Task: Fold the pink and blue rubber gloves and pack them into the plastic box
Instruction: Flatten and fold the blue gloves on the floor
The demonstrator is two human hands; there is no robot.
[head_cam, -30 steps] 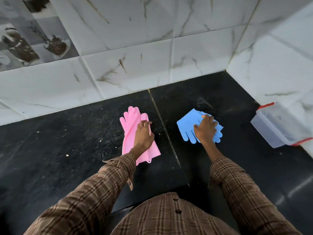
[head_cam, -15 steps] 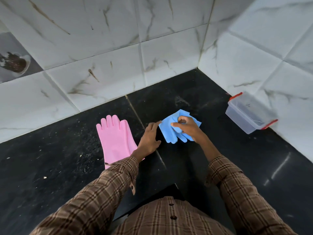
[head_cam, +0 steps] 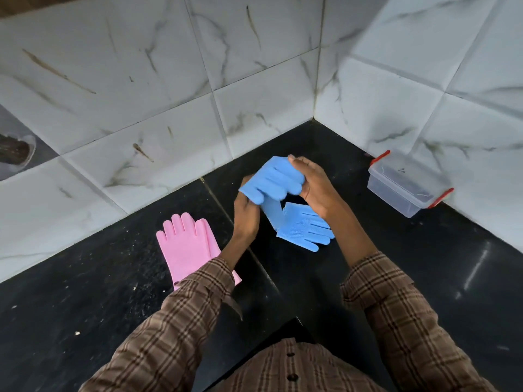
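Both my hands hold one blue rubber glove (head_cam: pixel 271 179) lifted above the black counter. My left hand (head_cam: pixel 245 219) grips its lower edge and my right hand (head_cam: pixel 314 183) grips its upper right side. A second blue glove (head_cam: pixel 304 229) lies flat on the counter just below, fingers pointing right. The pink gloves (head_cam: pixel 186 247) lie flat to the left, fingers pointing away from me, partly under my left sleeve. The clear plastic box (head_cam: pixel 407 188) with red clips stands at the right against the wall, lid on.
The black counter (head_cam: pixel 85 292) meets white marble-look wall tiles (head_cam: pixel 141 108) at the back and right, forming a corner. A seam (head_cam: pixel 254 258) runs across the counter between the pink and blue gloves. Crumbs speckle the left part.
My left hand left the pink gloves and joined the right hand on the blue glove. One blue glove has been lifted off the counter, leaving the other lying flat. The view shifted right.
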